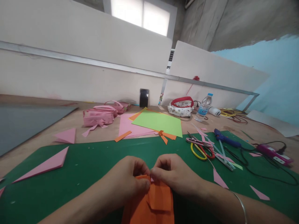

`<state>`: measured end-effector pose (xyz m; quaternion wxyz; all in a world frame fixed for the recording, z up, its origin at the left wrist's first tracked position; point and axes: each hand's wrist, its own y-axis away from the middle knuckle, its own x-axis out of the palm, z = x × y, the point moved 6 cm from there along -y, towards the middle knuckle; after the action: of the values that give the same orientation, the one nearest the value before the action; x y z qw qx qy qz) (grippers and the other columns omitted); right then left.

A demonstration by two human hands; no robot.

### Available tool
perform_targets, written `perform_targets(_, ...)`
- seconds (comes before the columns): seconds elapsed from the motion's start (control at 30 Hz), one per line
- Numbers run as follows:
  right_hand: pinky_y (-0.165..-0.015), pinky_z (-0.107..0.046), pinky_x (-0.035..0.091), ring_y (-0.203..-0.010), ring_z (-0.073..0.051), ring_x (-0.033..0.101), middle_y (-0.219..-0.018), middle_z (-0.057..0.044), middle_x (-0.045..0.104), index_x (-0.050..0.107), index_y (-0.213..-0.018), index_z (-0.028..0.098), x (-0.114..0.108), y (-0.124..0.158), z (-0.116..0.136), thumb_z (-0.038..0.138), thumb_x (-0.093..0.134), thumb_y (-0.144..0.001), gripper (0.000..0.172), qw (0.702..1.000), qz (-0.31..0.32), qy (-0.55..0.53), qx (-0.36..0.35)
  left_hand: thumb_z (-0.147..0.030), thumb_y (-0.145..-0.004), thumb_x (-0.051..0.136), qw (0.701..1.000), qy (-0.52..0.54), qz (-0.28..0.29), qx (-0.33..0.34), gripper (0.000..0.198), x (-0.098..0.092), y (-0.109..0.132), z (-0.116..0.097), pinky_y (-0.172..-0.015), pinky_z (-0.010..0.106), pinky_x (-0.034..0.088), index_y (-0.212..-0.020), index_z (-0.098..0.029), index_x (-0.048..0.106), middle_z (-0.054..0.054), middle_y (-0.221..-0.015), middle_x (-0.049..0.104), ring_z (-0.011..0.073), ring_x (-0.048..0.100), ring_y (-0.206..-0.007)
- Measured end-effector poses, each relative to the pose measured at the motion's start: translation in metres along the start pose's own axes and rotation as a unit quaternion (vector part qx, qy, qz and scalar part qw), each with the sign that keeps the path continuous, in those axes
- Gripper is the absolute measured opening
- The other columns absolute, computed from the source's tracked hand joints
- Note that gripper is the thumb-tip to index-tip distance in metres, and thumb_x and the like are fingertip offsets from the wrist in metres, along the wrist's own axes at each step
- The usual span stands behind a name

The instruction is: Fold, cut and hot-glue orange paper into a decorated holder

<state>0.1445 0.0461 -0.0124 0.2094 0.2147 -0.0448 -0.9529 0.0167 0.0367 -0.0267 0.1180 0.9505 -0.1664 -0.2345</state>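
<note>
At the bottom middle is a folded orange paper piece [161,197], its lower part cut off by the picture's edge. My left hand [133,177] pinches its upper left edge between thumb and fingers. From the other side my right hand [169,171] closes on the top edge, its fingertips nearly touching those of the left. A tiny bit of pink shows between the fingertips; what it belongs to is hidden. A flap lies folded over the orange paper's front. Green matting [100,155] spreads beneath both hands.
Scissors [198,151], a blue glue gun [226,138] and a purple power strip [274,154] lie right, with cables and pink scraps. Behind are green paper [161,123], pink paper bags [99,116], a phone [144,98], a pouch [181,109] and a water bottle [204,107].
</note>
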Motion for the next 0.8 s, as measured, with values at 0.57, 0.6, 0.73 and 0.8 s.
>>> perform_targets(0.57,-0.048,-0.018,0.031,-0.053,-0.007,0.043,-0.058,0.003,0.053,0.056,-0.061,0.014,0.0005,-0.0007,-0.0037,0.016,0.056,-0.07,0.009,1.0,-0.004,0.007,-0.006,-0.015,-0.058,0.053,0.993,0.112,0.035,0.003,0.018,0.0076,0.0017,-0.0042,-0.043,0.02,0.034,-0.075,-0.019,0.049,-0.009,-0.049,0.056,0.0083,0.046,-0.044)
perform_targets(0.6,-0.048,-0.019,0.031,-0.054,-0.008,0.043,-0.058,0.003,0.053,0.055,-0.061,0.014,0.0,-0.0008,-0.0034,0.016,0.056,-0.07,0.009,1.0,-0.007,0.02,-0.01,-0.015,-0.059,0.054,0.992,0.117,0.038,0.004,0.017,0.0077,0.0017,-0.004,-0.044,0.021,0.035,-0.075,-0.019,0.051,-0.008,-0.05,0.057,0.0085,0.047,-0.045)
perform_targets(0.73,-0.049,-0.02,0.032,-0.057,-0.009,0.045,-0.06,0.002,0.054,0.055,-0.063,0.015,-0.0016,0.0005,-0.0005,0.02,0.056,-0.073,0.011,0.997,-0.027,0.066,-0.038,-0.015,-0.059,0.056,0.989,0.144,0.041,0.01,0.019,0.0077,-0.0012,-0.0034,-0.046,0.021,0.035,-0.077,-0.018,0.053,-0.007,-0.052,0.059,0.0092,0.049,-0.047)
perform_targets(0.8,-0.05,-0.02,0.032,-0.056,-0.009,0.045,-0.059,0.003,0.053,0.054,-0.062,0.015,-0.002,0.0014,0.001,0.02,0.056,-0.074,0.013,0.995,-0.038,0.08,-0.051,-0.018,-0.058,0.059,0.987,0.156,0.038,0.01,0.019,0.0078,-0.0042,-0.0027,-0.046,0.021,0.035,-0.077,-0.018,0.053,-0.007,-0.051,0.058,0.0096,0.049,-0.047)
